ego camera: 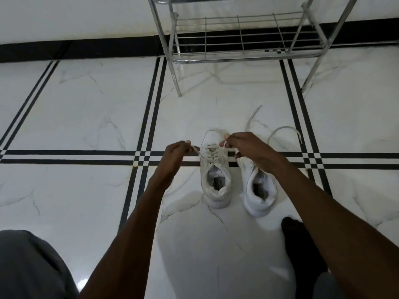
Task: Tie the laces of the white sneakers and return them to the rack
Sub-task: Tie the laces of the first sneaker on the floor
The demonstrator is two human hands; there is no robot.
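Two white sneakers stand side by side on the floor, toes pointing away from me. The left sneaker (216,182) has its lace pulled out to both sides. My left hand (176,156) pinches one lace end to the left of the shoe. My right hand (248,147) pinches the other end above the toe and covers the front of the right sneaker (258,190). The right sneaker's laces (280,131) lie loose on the floor beyond it. The metal shoe rack (241,55) stands against the wall straight ahead, its lower shelf bare.
The floor (86,104) is white marble tile with black stripe lines. A black skirting (75,48) runs along the wall. My grey-clad knee (28,266) is at the bottom left and a dark socked foot (302,244) at the bottom right.
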